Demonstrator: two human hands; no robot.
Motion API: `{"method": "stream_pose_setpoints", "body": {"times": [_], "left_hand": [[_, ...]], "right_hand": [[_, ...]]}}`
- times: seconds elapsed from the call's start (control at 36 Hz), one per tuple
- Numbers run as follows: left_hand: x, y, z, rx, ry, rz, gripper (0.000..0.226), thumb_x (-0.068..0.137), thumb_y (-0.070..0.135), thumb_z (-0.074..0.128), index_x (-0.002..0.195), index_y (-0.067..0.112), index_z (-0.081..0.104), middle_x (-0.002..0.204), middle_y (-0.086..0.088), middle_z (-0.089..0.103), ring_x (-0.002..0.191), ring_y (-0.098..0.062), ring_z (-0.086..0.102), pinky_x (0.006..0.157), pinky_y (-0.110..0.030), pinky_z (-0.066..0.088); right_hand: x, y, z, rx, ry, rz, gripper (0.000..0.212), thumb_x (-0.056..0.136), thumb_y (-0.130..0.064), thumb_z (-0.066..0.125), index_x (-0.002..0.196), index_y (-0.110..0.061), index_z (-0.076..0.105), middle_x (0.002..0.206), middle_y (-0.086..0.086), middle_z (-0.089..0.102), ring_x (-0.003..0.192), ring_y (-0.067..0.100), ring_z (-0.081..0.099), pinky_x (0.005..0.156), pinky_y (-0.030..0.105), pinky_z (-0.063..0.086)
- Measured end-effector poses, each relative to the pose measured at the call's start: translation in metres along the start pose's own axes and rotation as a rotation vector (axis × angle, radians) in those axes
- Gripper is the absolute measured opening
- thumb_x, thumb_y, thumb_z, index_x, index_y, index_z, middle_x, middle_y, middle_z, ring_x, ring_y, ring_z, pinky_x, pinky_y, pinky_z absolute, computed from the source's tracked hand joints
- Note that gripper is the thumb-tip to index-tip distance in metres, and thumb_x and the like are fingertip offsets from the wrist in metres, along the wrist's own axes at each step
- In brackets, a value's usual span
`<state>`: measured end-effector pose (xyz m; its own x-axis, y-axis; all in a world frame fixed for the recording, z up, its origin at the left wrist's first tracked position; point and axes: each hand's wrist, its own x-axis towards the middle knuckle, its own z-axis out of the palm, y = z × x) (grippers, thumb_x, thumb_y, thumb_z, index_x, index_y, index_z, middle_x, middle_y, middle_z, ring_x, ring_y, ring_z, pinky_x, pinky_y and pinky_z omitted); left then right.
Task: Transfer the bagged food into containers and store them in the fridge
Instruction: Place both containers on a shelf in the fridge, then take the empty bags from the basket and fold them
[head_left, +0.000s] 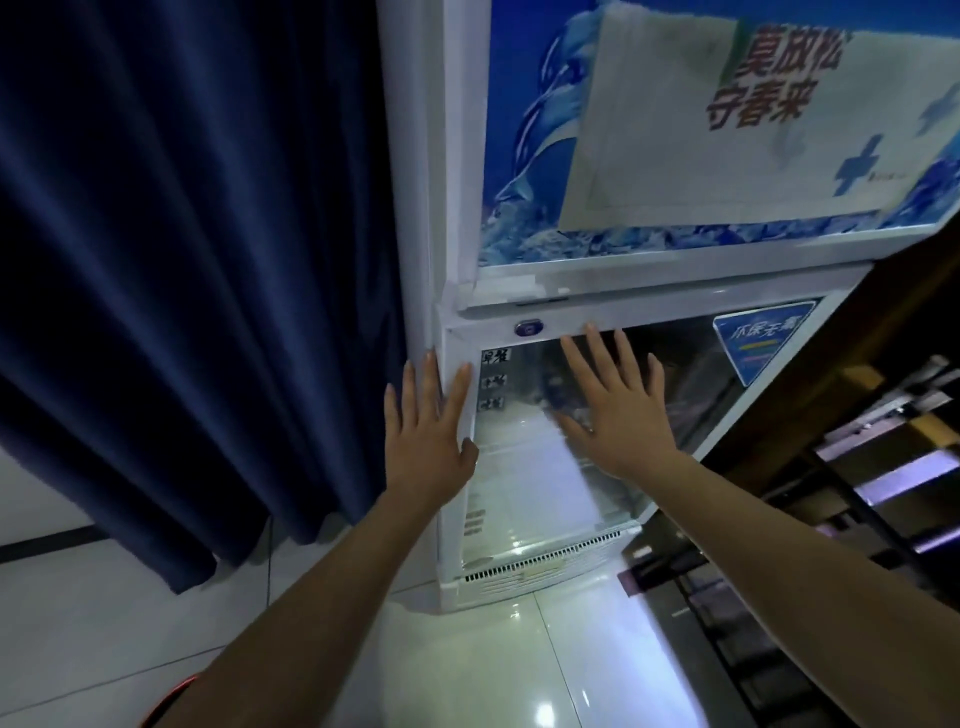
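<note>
At the centre of the frame the fridge (519, 306) stands upright, its lower glass door (524, 483) apparently closed, and both hands lie flat against it with nothing held. The left hand (431, 415) sits on the door's white left frame, its fingers straight and slightly spread, while the right hand (618, 410) rests on the glass just below the top rail, all 5 fingers fanned wide. A dark blue curtain (182, 260) fills the left of the frame, and a white paper sheet (727, 130) with printed characters covers the upper door at upper right.
</note>
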<state>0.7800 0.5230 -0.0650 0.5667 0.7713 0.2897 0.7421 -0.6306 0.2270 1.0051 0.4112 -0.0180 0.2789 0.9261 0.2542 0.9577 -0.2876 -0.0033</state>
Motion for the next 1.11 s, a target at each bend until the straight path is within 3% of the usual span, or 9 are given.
{"method": "stream_pose_setpoints", "body": {"times": [0.06, 0.19, 0.39, 0.5, 0.61, 0.78, 0.92, 1.11], "left_hand": [[-0.001, 0.0, 0.001, -0.021, 0.005, 0.009, 0.108, 0.083, 0.042, 0.066, 0.158, 0.032, -0.011, 0.167, -0.015, -0.011, 0.154, -0.039, -0.006, 0.123, -0.058, 0.007], [-0.008, 0.009, -0.003, -0.107, -0.004, -0.012, 0.111, 0.085, 0.037, 0.064, 0.155, 0.035, -0.022, 0.164, -0.009, -0.026, 0.154, -0.035, -0.014, 0.124, -0.054, 0.002], [-0.069, 0.026, -0.016, -0.317, 0.111, -0.19, 0.101, 0.082, 0.026, 0.067, 0.162, 0.023, 0.005, 0.169, -0.008, -0.012, 0.156, -0.03, -0.006, 0.125, -0.049, 0.003], [-0.138, 0.035, -0.013, -0.343, 0.112, -0.465, 0.103, 0.083, 0.025, 0.07, 0.161, 0.025, 0.004, 0.168, -0.005, -0.012, 0.156, -0.031, -0.004, 0.125, -0.049, 0.002], [-0.223, 0.049, -0.012, -0.173, -0.014, -0.777, 0.098, 0.086, 0.04, 0.063, 0.158, 0.036, -0.004, 0.164, 0.001, -0.023, 0.154, -0.028, -0.014, 0.123, -0.048, -0.005], [-0.335, 0.082, -0.035, -0.058, -0.122, -1.192, 0.089, 0.091, 0.046, 0.059, 0.157, 0.041, -0.001, 0.168, 0.0, -0.015, 0.155, -0.028, -0.011, 0.124, -0.045, -0.001], [-0.407, 0.124, -0.06, -0.079, -0.034, -1.452, 0.081, 0.094, 0.049, 0.056, 0.158, 0.044, 0.006, 0.167, 0.006, -0.016, 0.155, -0.023, -0.013, 0.124, -0.045, 0.001], [-0.491, 0.162, -0.084, -0.153, 0.107, -1.704, 0.086, 0.092, 0.045, 0.06, 0.156, 0.047, 0.003, 0.168, 0.007, -0.011, 0.155, -0.022, -0.01, 0.125, -0.045, 0.006]], "right_hand": [[0.0, 0.0, 0.002, 0.018, -0.005, 0.01, 0.088, 0.095, -0.063, 0.046, 0.159, -0.039, -0.009, 0.168, -0.007, -0.018, 0.155, 0.029, -0.009, 0.119, 0.065, 0.006], [-0.013, -0.01, 0.009, 0.091, -0.049, 0.066, 0.081, 0.093, -0.066, 0.036, 0.159, -0.042, -0.005, 0.168, -0.004, -0.016, 0.155, 0.028, -0.014, 0.121, 0.062, 0.003], [-0.072, -0.04, 0.025, 0.298, -0.183, 0.029, 0.075, 0.096, -0.068, 0.035, 0.158, -0.045, -0.001, 0.167, -0.009, -0.02, 0.154, 0.021, -0.02, 0.121, 0.058, 0.001], [-0.112, -0.066, 0.039, 0.408, -0.347, -0.054, 0.075, 0.098, -0.063, 0.043, 0.157, -0.048, 0.0, 0.165, -0.013, -0.022, 0.152, 0.015, -0.025, 0.122, 0.054, -0.004], [-0.149, -0.093, 0.047, 0.54, -0.556, -0.185, 0.07, 0.095, -0.067, 0.04, 0.155, -0.052, 0.007, 0.165, -0.018, -0.017, 0.151, 0.009, -0.023, 0.122, 0.05, -0.003], [-0.185, -0.123, 0.052, 0.61, -0.821, -0.529, 0.068, 0.093, -0.068, 0.043, 0.154, -0.053, 0.015, 0.167, -0.019, -0.006, 0.153, 0.009, -0.014, 0.121, 0.049, 0.003], [-0.208, -0.152, 0.038, 0.643, -0.933, -0.728, 0.07, 0.091, -0.069, 0.042, 0.154, -0.048, 0.022, 0.168, -0.016, 0.005, 0.154, 0.009, -0.008, 0.121, 0.048, 0.006], [-0.269, -0.207, 0.002, 0.604, -1.041, -0.962, 0.067, 0.093, -0.064, 0.048, 0.153, -0.048, 0.025, 0.167, -0.015, 0.012, 0.154, 0.011, 0.005, 0.124, 0.045, 0.012]]}}
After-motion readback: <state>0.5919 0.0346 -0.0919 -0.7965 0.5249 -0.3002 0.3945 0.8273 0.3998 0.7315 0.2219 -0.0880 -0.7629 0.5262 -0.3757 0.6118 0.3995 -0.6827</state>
